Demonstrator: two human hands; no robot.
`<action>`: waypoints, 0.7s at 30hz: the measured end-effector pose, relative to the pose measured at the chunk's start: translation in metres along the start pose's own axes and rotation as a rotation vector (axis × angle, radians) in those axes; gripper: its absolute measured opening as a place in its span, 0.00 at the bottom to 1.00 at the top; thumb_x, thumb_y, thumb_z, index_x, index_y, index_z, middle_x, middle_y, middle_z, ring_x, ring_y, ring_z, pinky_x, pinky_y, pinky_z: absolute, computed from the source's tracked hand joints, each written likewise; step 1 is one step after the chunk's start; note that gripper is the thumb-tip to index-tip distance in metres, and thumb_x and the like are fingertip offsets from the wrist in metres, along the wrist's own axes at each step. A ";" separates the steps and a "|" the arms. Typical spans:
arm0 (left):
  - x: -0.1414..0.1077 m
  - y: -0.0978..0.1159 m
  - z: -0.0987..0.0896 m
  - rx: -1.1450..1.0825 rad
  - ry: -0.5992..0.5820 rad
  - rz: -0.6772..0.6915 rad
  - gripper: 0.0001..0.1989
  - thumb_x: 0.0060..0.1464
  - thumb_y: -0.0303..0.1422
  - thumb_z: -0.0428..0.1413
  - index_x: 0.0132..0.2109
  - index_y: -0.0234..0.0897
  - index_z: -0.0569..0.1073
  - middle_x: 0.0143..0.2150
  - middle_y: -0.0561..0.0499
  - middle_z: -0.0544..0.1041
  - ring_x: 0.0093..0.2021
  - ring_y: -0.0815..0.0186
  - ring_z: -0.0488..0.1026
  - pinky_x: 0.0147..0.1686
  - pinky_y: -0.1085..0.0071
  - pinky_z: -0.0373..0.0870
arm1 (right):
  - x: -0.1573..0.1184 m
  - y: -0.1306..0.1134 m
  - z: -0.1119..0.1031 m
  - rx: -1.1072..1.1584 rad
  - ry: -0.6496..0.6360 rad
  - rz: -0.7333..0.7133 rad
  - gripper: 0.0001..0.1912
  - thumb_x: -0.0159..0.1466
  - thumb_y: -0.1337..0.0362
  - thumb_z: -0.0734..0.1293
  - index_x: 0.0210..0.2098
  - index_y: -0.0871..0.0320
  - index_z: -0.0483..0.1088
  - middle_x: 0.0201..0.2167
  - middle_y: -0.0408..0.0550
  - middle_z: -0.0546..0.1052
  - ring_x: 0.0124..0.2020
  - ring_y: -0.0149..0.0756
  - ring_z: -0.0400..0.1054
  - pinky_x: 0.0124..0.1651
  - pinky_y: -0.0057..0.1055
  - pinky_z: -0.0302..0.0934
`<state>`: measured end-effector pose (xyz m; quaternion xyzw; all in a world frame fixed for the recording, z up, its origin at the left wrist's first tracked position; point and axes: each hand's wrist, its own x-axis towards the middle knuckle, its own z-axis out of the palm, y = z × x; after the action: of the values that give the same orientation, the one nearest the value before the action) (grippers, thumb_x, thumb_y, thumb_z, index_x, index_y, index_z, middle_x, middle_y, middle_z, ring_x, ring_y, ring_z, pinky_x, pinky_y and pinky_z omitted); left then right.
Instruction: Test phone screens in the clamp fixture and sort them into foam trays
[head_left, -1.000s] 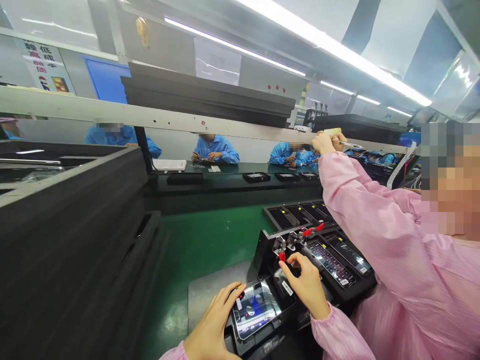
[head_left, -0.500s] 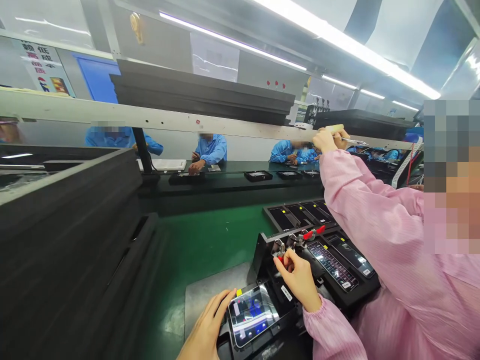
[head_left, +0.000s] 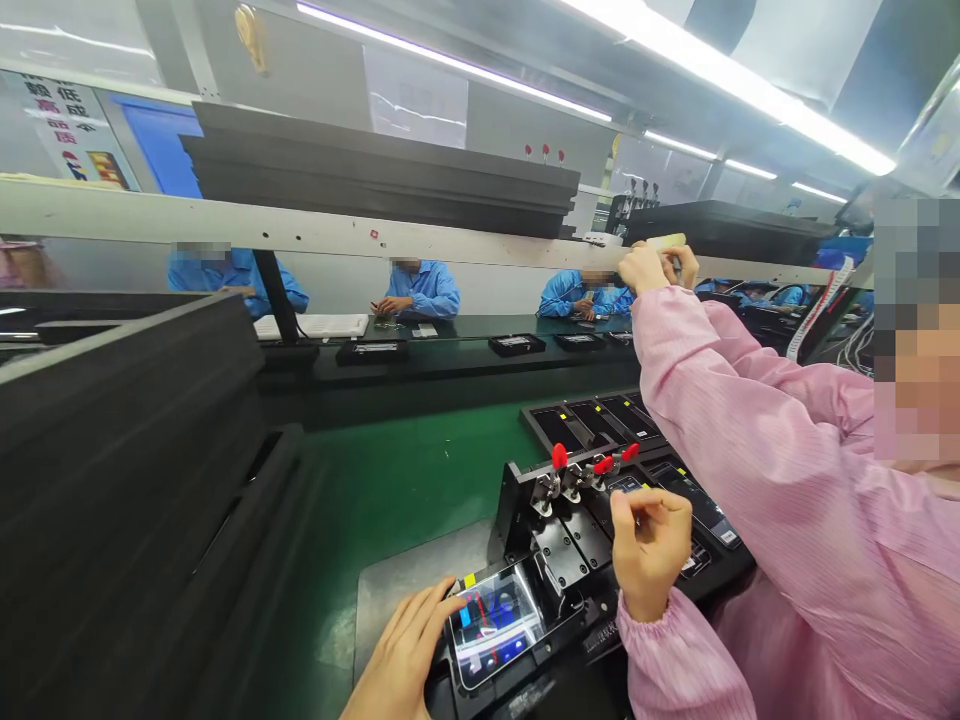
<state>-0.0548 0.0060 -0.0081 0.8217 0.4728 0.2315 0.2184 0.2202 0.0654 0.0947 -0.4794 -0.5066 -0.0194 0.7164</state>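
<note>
My left hand (head_left: 405,650) lies with its fingers stretched out at the left edge of a lit phone (head_left: 497,622), one fingertip on its screen corner. The phone lies in a black fixture (head_left: 581,625), a yellow tab at its upper edge. My right hand (head_left: 651,550), in a pink sleeve, hangs over the fixture's right part with fingers curled; nothing shows in it. Left of it, a toggle clamp with an upright red handle (head_left: 559,457) stands on the fixture's back wall. More red clamp handles (head_left: 604,466) sit beside it.
A co-worker's pink sleeve (head_left: 750,390) reaches across the right, both hands raised near the shelf rail (head_left: 465,245). Trays of dark phones (head_left: 592,425) stand behind the fixture. A tall black box stack (head_left: 135,500) fills the left. People in blue sit across the green bench (head_left: 405,470).
My right hand has let go of the nearest red clamp handle and moved right. That handle now points up, and metal plates show below it. My left fingertip has slid onto the phone's screen.
</note>
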 end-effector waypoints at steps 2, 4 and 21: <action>0.005 0.006 0.004 -0.010 -0.004 -0.008 0.46 0.34 0.53 0.62 0.60 0.47 0.58 0.65 0.43 0.56 0.62 0.43 0.55 0.59 0.45 0.52 | 0.017 -0.003 0.002 -0.086 -0.035 -0.078 0.11 0.58 0.62 0.66 0.38 0.58 0.63 0.33 0.47 0.69 0.30 0.30 0.64 0.31 0.28 0.62; 0.012 0.013 0.008 -0.031 -0.019 -0.027 0.48 0.34 0.53 0.63 0.62 0.46 0.56 0.65 0.42 0.55 0.62 0.42 0.53 0.59 0.43 0.49 | 0.033 -0.007 0.006 -0.163 -0.153 -0.122 0.15 0.59 0.62 0.64 0.45 0.58 0.64 0.43 0.52 0.68 0.38 0.34 0.65 0.33 0.30 0.64; 0.031 0.029 0.019 -0.074 -0.081 -0.104 0.46 0.35 0.46 0.64 0.62 0.48 0.56 0.67 0.46 0.50 0.64 0.46 0.49 0.60 0.49 0.51 | -0.056 0.044 -0.031 -0.372 -0.534 -0.143 0.23 0.65 0.65 0.55 0.59 0.60 0.50 0.52 0.56 0.69 0.57 0.44 0.59 0.60 0.57 0.44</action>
<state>-0.0103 0.0171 -0.0005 0.7961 0.4969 0.2035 0.2792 0.2376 0.0415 0.0227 -0.5535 -0.6964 -0.0355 0.4554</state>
